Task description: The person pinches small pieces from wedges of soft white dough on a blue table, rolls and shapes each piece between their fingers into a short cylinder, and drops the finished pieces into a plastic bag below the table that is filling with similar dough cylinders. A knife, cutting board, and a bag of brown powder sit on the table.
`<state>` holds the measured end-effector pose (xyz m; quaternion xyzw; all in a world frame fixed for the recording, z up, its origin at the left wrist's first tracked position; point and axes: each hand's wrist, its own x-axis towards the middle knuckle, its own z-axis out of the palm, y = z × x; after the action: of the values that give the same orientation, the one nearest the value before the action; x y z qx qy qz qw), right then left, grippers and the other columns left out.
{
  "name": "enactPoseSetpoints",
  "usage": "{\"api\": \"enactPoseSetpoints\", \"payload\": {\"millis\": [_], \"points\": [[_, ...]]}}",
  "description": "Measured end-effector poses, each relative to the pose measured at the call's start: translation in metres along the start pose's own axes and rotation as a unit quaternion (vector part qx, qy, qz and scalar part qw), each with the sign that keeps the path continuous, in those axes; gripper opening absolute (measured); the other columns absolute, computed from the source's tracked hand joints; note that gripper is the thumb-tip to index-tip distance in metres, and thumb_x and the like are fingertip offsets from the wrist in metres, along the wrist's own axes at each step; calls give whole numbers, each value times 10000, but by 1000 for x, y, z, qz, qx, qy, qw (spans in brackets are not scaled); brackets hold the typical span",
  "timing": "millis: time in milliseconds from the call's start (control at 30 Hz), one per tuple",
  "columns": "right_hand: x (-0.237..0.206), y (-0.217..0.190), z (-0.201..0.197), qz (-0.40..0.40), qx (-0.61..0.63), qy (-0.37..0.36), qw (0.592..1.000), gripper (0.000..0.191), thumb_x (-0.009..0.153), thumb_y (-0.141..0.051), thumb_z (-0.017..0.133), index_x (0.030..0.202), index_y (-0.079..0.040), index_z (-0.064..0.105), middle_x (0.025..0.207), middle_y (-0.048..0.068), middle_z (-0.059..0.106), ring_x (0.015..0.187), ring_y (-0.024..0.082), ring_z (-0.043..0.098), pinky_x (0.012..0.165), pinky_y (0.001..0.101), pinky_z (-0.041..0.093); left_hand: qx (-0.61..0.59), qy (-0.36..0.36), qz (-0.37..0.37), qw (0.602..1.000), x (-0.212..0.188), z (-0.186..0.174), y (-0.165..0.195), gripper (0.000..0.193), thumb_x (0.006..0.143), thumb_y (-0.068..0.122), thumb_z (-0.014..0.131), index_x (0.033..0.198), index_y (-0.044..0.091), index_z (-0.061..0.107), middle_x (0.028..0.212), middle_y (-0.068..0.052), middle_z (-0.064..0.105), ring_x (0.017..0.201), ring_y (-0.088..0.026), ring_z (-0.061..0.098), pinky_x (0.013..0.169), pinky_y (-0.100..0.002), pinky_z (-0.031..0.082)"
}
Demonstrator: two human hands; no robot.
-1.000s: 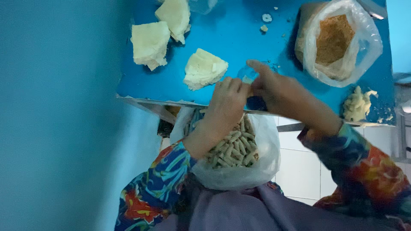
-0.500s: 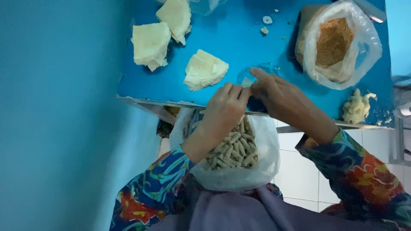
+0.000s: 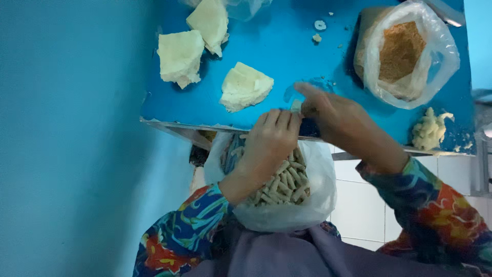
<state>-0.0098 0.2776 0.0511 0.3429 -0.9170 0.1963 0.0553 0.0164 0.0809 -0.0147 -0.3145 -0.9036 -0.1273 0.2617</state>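
My left hand (image 3: 269,141) and my right hand (image 3: 330,113) meet at the near edge of the blue table (image 3: 287,56), fingers pinched together on a small pale piece of dough (image 3: 296,105) between them. Directly below the hands, on my lap, an open white plastic bag (image 3: 279,197) holds several short rolled dough sticks. Three pale wedge-shaped dough blocks lie on the table: one close to my hands (image 3: 245,86), and two at the far left (image 3: 179,57) (image 3: 210,19).
A clear plastic bag of brown crumbs (image 3: 405,51) stands at the table's right. A small lump of dough (image 3: 429,129) lies near the right front edge. Crumbs and a small dough ring (image 3: 320,24) lie farther back. A blue wall fills the left side.
Both hands have stayed together at the table's edge, shifting slightly. The right forefinger now stretches out over the pinched piece. The dough blocks and bags have not moved.
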Motion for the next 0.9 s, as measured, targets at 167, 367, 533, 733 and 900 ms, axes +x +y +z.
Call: {"api": "enactPoseSetpoints", "payload": {"millis": [167, 367, 533, 733, 900], "points": [[-23, -18, 10, -17, -100, 64, 993, 606, 841, 102, 627, 1419, -1, 480, 1191, 192, 710, 1119, 370, 684, 952, 470, 556, 88, -26, 1, 996, -6, -19, 9, 397, 913, 174, 686, 1260, -18, 656, 1135, -109, 621, 1070, -242, 577, 1034, -457, 448], [-27, -28, 20, 6, -180, 50, 982, 626, 839, 57, 657, 1439, 42, 481, 1381, 213, 636, 1342, 353, 581, 1176, 527, 418, 64, -55, -62, 995, 3, -12, 20, 631, 973, 447, 646, 1366, -46, 603, 1317, -142, 589, 1309, -306, 487, 1185, -645, 282], [-4, -23, 14, -13, -177, 24, 984, 653, 892, -66, 701, 1470, 71, 430, 1505, 240, 531, 1422, 399, 470, 1189, 587, 323, 82, -49, -81, 992, 21, -2, 4, 645, 943, 488, 622, 1388, 22, 582, 1375, -150, 572, 1364, -317, 442, 1174, -689, 228], [15, 3, -9, -6, -154, 38, 987, 803, 858, 92, 641, 1593, -38, 344, 1594, 258, 506, 1469, 389, 485, 1208, 562, 305, 65, 55, -176, 981, -1, -14, -47, 395, 1038, 266, 616, 1364, 47, 579, 1387, -126, 573, 1306, -294, 495, 1099, -613, 318], [16, -15, -1, 17, -83, 28, 996, 835, 867, 0, 700, 1607, -38, 316, 1166, 121, 726, 1179, 371, 627, 1138, 600, 360, 28, 148, -219, 964, -29, -2, -70, 156, 1107, 101, 671, 1254, 77, 626, 1182, -109, 591, 1108, -292, 563, 1017, -508, 409]]}}
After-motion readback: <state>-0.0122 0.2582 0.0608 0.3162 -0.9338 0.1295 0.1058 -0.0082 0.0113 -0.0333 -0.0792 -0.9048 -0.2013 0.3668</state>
